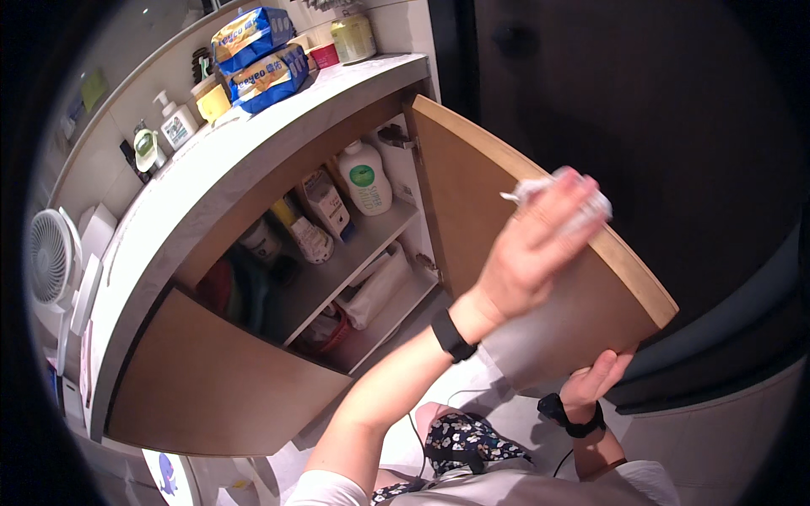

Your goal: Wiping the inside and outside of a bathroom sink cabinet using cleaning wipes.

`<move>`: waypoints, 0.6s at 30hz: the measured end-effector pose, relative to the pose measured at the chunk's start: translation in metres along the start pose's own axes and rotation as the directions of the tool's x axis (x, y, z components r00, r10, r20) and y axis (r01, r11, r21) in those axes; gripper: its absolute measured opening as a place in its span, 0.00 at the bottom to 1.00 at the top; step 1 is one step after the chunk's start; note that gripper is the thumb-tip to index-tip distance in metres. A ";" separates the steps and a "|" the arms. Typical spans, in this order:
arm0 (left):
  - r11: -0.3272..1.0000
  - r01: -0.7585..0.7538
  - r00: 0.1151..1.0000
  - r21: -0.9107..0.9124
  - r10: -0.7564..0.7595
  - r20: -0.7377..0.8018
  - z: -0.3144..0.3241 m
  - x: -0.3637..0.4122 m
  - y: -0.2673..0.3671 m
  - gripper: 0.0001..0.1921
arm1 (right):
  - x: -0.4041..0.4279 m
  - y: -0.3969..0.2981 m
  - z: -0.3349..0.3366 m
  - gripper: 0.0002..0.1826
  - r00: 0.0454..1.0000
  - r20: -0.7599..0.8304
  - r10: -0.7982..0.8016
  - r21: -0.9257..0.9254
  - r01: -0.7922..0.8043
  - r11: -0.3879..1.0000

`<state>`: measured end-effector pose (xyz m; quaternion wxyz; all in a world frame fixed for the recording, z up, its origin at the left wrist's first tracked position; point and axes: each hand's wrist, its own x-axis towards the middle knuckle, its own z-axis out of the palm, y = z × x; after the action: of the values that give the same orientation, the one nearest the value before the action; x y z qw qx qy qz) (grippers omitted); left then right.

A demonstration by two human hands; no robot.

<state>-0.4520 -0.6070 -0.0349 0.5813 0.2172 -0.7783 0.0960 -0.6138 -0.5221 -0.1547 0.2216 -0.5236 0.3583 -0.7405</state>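
A wooden cabinet door (468, 190) stands swung outward on its hinges at the right of the cabinet. My left hand (528, 256) reaches across to the door's top edge and presses a crumpled white cloth or tissue (600, 207) on it; hand and cloth are blurred. Lower down, my right hand (595, 382) holds the door near its outer corner, thumb on the inner side and the other fingers partly hidden. Inside the cabinet, a white bottle (367, 183), a carton (324, 205) and a spray bottle (310, 237) stand on the upper shelf (361, 253).
Another curved door (215, 386) is at the left. On the countertop (209, 155) are two blue wipe packs (269, 79), a pump bottle (176, 123), a yellow cup (212, 104) and a can (352, 39). A small fan (52, 256) sits far left. A red basket (335, 329) occupies the lower shelf.
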 end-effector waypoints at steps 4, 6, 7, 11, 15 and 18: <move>0.972 0.203 0.975 0.120 -0.190 -0.117 -0.029 -0.005 -0.064 0.28 | -0.006 0.012 -0.023 0.30 0.996 -0.019 0.085 -0.135 -0.086 0.987; 0.944 0.259 0.958 0.205 -0.224 -0.179 -0.049 -0.011 -0.105 0.23 | -0.007 -0.002 -0.006 0.32 0.998 0.004 0.064 -0.066 -0.063 0.996; 0.926 0.294 0.947 0.238 -0.248 -0.205 -0.058 -0.012 -0.126 0.22 | -0.004 -0.006 -0.006 0.33 0.996 0.087 -0.013 -0.107 0.022 0.994; 0.909 0.405 0.888 0.101 -0.365 -0.281 -0.077 -0.009 -0.181 0.20 | -0.008 0.000 -0.019 0.31 0.995 0.091 -0.049 -0.299 0.075 0.951; 0.876 0.480 0.801 -0.047 -0.459 -0.385 -0.056 -0.032 -0.180 0.22 | -0.002 -0.007 -0.014 0.28 0.922 0.260 -0.286 -0.723 0.382 0.575; 0.852 0.523 0.781 0.013 -0.473 -0.407 -0.035 -0.063 -0.158 0.23 | -0.001 -0.001 -0.016 0.33 0.982 0.093 -0.162 -0.456 0.186 0.870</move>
<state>-0.3360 -0.7190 -0.1006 0.7137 0.4276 -0.5541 0.0285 -0.6280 -0.5160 -0.1570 0.0320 -0.6102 0.4697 -0.6372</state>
